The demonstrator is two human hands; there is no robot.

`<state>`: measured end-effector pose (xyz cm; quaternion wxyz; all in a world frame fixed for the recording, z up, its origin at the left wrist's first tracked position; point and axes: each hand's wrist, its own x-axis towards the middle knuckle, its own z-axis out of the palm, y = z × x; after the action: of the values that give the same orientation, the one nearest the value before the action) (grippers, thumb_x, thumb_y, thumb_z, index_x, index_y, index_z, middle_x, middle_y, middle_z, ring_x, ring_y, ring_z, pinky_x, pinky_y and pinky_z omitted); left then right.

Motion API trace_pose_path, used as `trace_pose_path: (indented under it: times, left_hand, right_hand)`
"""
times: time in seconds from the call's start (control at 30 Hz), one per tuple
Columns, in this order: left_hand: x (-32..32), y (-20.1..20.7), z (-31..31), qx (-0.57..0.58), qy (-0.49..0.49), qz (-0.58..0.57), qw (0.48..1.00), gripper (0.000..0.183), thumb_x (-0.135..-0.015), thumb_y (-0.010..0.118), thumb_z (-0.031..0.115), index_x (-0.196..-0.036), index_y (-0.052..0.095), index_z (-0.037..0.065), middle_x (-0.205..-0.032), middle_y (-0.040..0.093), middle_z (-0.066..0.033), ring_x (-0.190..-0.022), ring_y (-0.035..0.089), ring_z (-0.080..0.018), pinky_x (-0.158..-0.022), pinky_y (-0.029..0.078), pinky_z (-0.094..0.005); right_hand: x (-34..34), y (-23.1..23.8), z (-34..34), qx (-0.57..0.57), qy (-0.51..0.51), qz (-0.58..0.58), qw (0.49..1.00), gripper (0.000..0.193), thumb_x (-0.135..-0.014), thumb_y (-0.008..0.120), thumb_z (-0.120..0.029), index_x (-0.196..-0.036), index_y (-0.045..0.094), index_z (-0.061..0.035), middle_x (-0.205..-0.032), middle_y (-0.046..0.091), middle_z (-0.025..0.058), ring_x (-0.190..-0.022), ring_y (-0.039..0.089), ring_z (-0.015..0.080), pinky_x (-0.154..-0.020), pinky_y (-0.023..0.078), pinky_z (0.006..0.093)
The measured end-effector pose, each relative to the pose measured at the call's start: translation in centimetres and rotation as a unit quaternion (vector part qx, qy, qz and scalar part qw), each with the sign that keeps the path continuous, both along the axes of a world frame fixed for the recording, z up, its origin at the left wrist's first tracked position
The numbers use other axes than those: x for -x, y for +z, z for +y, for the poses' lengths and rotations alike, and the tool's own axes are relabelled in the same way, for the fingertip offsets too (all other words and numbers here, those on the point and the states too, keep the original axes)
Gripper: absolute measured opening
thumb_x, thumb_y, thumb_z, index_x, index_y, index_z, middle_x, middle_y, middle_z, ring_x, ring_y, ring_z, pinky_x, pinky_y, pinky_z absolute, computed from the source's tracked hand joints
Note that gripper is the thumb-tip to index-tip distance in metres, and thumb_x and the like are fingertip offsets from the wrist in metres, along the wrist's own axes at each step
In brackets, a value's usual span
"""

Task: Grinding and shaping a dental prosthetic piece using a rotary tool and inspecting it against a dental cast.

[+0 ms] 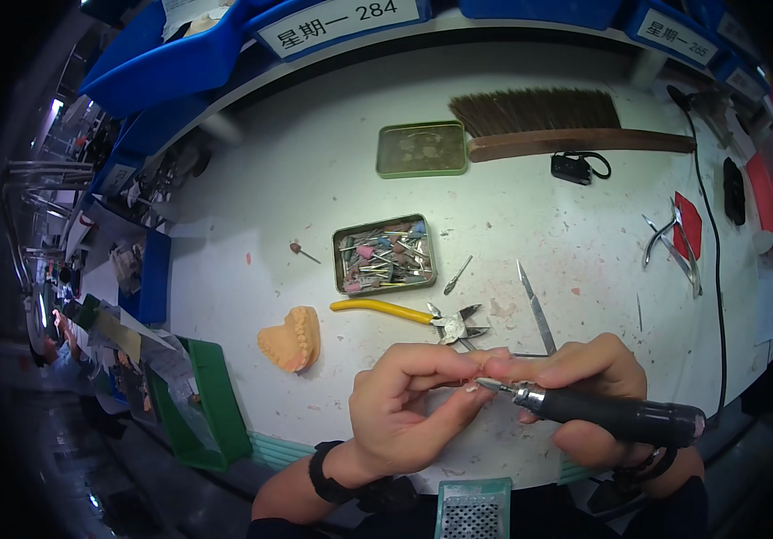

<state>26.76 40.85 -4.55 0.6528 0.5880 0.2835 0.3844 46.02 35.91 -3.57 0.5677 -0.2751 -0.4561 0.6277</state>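
My right hand (598,377) is wrapped round a black rotary handpiece (620,416), its silver nose pointing left. A pale, pointed bur (491,384) sits in the nose, at the fingertips of my left hand (413,409). Those fingers are closed in a pinch on a small piece, mostly hidden; only a whitish bit shows by the thumb. Just beyond the hands lie yellow-handled cutting pliers (386,311) and a slim pointed metal tool (536,307). An orange-tan dental cast (292,341) stands to the left.
An open tin (339,260) full of burs sits mid-table, its lid (422,150) farther back beside a wooden-handled brush (575,141). Loose burs lie around. Metal pliers (674,238) rest at right near a black cable (717,296). Blue bins (171,67) line the back; a green bin (225,404) stands left.
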Motion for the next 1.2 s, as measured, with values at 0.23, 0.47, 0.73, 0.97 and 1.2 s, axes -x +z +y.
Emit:
trace_pose_path:
  times: [0.23, 0.47, 0.73, 0.97, 1.2]
  left_hand:
    - [-0.35, -0.64, 0.22, 0.029, 0.004, -0.087, 0.996, 0.026, -0.084, 0.052, -0.013, -0.106, 0.039, -0.005, -0.115, 0.054, -0.0317, -0.105, 0.059, -0.0241, -0.091, 0.049, -0.0301]
    - [-0.3, -0.23, 0.02, 0.027, 0.017, -0.075, 0.997, 0.026, -0.084, 0.052, -0.014, -0.104, 0.039, -0.005, -0.11, 0.056, -0.0322, -0.107, 0.058, -0.0253, -0.091, 0.049, -0.0307]
    - [-0.39, -0.04, 0.01, 0.004, 0.022, -0.069, 0.997, 0.026, -0.083, 0.051, -0.016, -0.104, 0.039, -0.005, -0.106, 0.059, -0.0279, -0.112, 0.055, -0.029, -0.093, 0.048, -0.0324]
    - [-0.3, -0.44, 0.15, 0.003, 0.007, -0.072, 0.997, 0.027, -0.084, 0.05, -0.016, -0.104, 0.037, -0.006, -0.111, 0.056, -0.0305, -0.113, 0.054, -0.029, -0.094, 0.048, -0.0326]
    - [-0.3, -0.39, 0.12, 0.001, 0.002, -0.074, 0.997, 0.026, -0.084, 0.05, -0.015, -0.105, 0.037, -0.005, -0.113, 0.054, -0.032, -0.113, 0.054, -0.0293, -0.093, 0.048, -0.0333]
  right_hand:
    - [-0.32, 0.15, -0.51, 0.013, -0.045, -0.01, 0.999, 0.039, -0.083, 0.062, -0.01, -0.113, 0.04, 0.0011, -0.114, 0.056, 0.0249, -0.093, 0.057, 0.015, -0.086, 0.043, 0.0298]
    - [-0.37, -0.49, -0.22, -0.012, -0.045, -0.066, 0.997, 0.039, -0.082, 0.062, -0.009, -0.114, 0.041, 0.0015, -0.093, 0.056, 0.0131, -0.079, 0.053, 0.0096, -0.074, 0.043, 0.0254]
    - [0.25, -0.01, 0.03, 0.004, -0.067, -0.022, 0.998, 0.036, -0.082, 0.06, -0.008, -0.112, 0.042, 0.0018, -0.091, 0.055, 0.0114, -0.075, 0.052, 0.0091, -0.071, 0.043, 0.025]
    - [-0.08, -0.57, 0.05, -0.008, -0.05, -0.041, 0.998, 0.037, -0.082, 0.061, -0.008, -0.112, 0.043, 0.002, -0.091, 0.055, 0.011, -0.075, 0.052, 0.0083, -0.07, 0.042, 0.0237]
    - [-0.11, -0.71, -0.18, 0.01, -0.047, -0.066, 0.997, 0.038, -0.081, 0.064, -0.01, -0.113, 0.046, 0.001, -0.09, 0.056, 0.0096, -0.073, 0.052, 0.0073, -0.067, 0.042, 0.0228]
